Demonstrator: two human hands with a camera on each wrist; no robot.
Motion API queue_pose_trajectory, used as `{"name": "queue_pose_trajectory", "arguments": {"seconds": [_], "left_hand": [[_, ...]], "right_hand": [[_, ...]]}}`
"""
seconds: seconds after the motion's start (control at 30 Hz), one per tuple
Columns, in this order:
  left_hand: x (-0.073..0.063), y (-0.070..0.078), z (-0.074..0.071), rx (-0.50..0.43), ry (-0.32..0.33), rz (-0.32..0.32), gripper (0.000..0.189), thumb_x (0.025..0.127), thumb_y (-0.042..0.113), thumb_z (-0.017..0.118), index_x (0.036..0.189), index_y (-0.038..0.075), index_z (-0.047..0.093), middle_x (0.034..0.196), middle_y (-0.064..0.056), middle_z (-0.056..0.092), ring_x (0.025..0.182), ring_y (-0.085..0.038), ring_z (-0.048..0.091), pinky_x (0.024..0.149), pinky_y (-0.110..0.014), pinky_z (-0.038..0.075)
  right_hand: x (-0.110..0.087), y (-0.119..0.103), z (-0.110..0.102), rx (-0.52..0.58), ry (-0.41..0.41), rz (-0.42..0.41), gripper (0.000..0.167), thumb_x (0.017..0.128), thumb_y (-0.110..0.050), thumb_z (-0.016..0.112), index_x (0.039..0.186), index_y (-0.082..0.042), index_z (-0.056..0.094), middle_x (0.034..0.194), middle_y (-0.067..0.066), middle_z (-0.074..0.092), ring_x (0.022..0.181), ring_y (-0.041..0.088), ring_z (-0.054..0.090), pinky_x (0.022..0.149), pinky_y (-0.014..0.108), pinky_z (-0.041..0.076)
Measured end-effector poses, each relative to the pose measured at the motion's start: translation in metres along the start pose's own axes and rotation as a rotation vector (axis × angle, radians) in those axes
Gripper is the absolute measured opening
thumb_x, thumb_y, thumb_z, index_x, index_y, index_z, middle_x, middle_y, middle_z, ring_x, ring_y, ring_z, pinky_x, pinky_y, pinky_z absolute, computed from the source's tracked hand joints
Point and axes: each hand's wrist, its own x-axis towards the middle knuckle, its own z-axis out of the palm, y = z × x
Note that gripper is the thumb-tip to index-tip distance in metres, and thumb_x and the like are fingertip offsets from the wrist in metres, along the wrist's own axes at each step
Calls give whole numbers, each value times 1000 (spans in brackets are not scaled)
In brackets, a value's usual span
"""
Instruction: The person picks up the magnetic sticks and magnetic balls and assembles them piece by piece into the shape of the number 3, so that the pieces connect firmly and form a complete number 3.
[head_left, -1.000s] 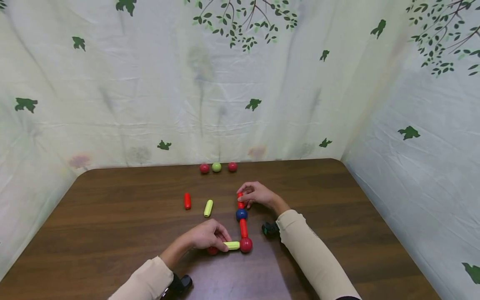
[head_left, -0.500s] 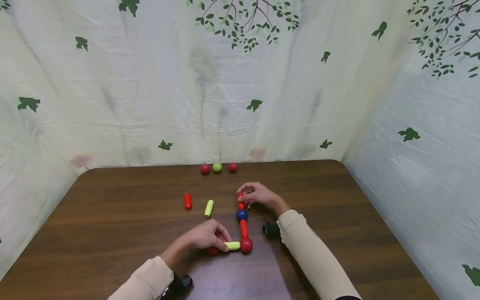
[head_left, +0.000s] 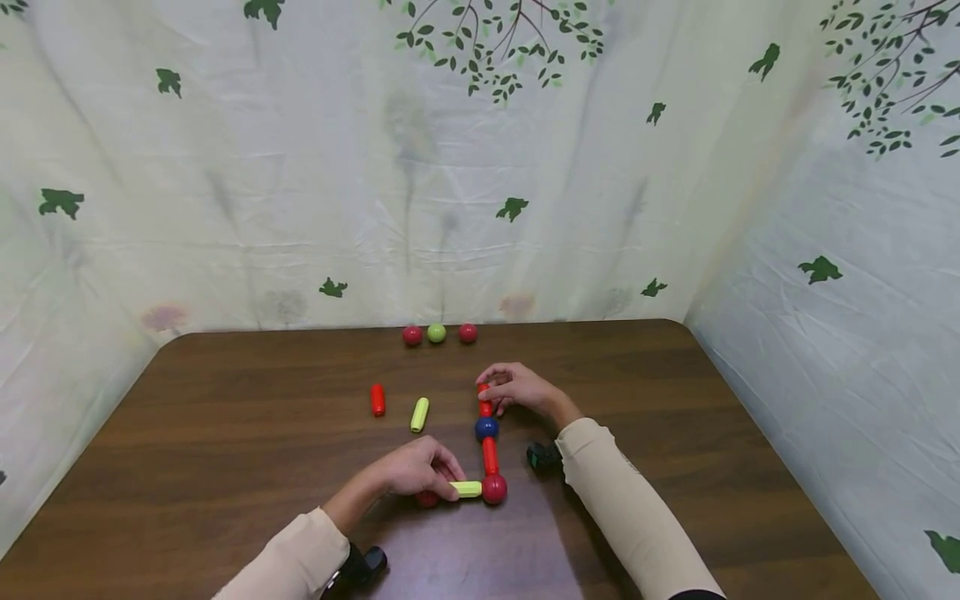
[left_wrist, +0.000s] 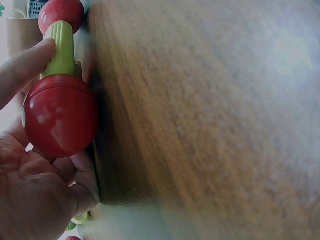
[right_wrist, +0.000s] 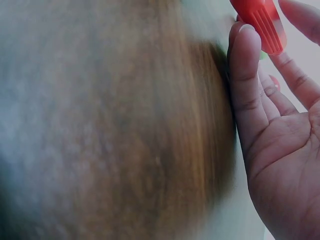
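Observation:
My left hand [head_left: 414, 468] pinches a ridged yellow-green rod [head_left: 469, 489] low over the table. A red ball caps each end of that rod: one [head_left: 494, 489] at the corner, the other [left_wrist: 61, 116] beneath my palm. From the corner ball a red rod [head_left: 491, 456] leads away to a blue ball [head_left: 486, 428]. Beyond the blue ball comes a further red rod [head_left: 485, 407], whose far end my right hand [head_left: 521, 390] grips between thumb and fingers. In the right wrist view, this rod's ridged end [right_wrist: 267, 27] shows between the fingers.
On the brown table [head_left: 247, 433] lie a loose red rod [head_left: 377, 400] and a loose yellow-green rod [head_left: 419, 414]. Along the back edge sit a red ball [head_left: 412, 335], a green ball [head_left: 437, 333] and another red ball [head_left: 468, 333]. A leaf-patterned curtain [head_left: 300, 167] hangs behind.
Both hands keep their hold on the joined rods and balls, with no clear movement. The head view shifts very slightly.

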Motion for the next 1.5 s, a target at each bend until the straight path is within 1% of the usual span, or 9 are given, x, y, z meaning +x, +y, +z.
{"name": "queue_pose_trajectory", "arguments": {"seconds": [0.3,0.47,0.57,0.7,0.87,1.13,1.27,1.4,1.5], "left_hand": [[0,2,-1,4,10,-24,12,77,1,76,89,1,72,76,-1,68,68,-7,56,62,-22,44],[-1,1,-2,-8,-15,11,12,77,4,76,88,3,73,75,4,68,68,-4,57,62,-22,46],[-2,2,-1,-27,-7,6,12,77,3,76,88,2,72,75,2,68,67,-5,57,61,-22,45],[-2,3,1,-42,25,-20,14,75,0,76,89,-1,72,76,-3,68,66,-7,56,60,-22,44],[-2,1,1,-40,31,-23,13,75,-1,75,88,-1,72,75,-1,67,66,-6,56,60,-21,44],[-5,3,3,-57,30,-18,14,75,-2,75,88,-2,72,74,-2,67,64,-6,55,58,-20,43],[-7,4,2,-55,33,-35,13,75,-2,75,87,-1,71,73,0,66,63,-6,54,56,-20,43],[-8,5,2,-62,39,-42,13,75,-2,75,87,-1,71,72,0,64,62,-6,53,55,-20,42],[-7,5,4,-61,32,-43,12,75,-2,75,86,0,72,70,2,64,61,-6,53,54,-19,41]], "right_hand": [[-1,-2,-4,-9,-8,5,35,90,-5,64,119,11,53,83,5,64,67,16,60,61,28,53],[-2,0,-6,12,-7,12,34,91,-4,64,119,11,53,84,5,65,66,16,60,62,28,53],[-1,0,-8,7,7,14,33,90,-4,64,118,10,54,85,5,65,66,16,60,62,29,53],[1,-9,-20,-100,34,24,32,89,-5,66,117,6,56,91,6,65,72,18,61,64,30,53],[10,-29,-40,-257,38,2,37,87,-4,68,120,7,55,99,10,64,81,19,60,70,36,53],[40,-54,-56,-425,-42,16,40,86,0,69,121,9,53,118,26,58,90,19,60,79,46,51],[58,-64,-56,-505,-54,-10,40,85,-1,69,122,3,55,123,23,58,93,25,59,81,45,50],[73,-68,-53,-598,-46,-63,42,84,-1,71,123,-1,56,124,18,57,106,34,57,90,40,48],[80,-69,-51,-673,-62,-48,44,83,0,71,124,-4,57,128,14,54,118,34,51,98,39,42]]}}
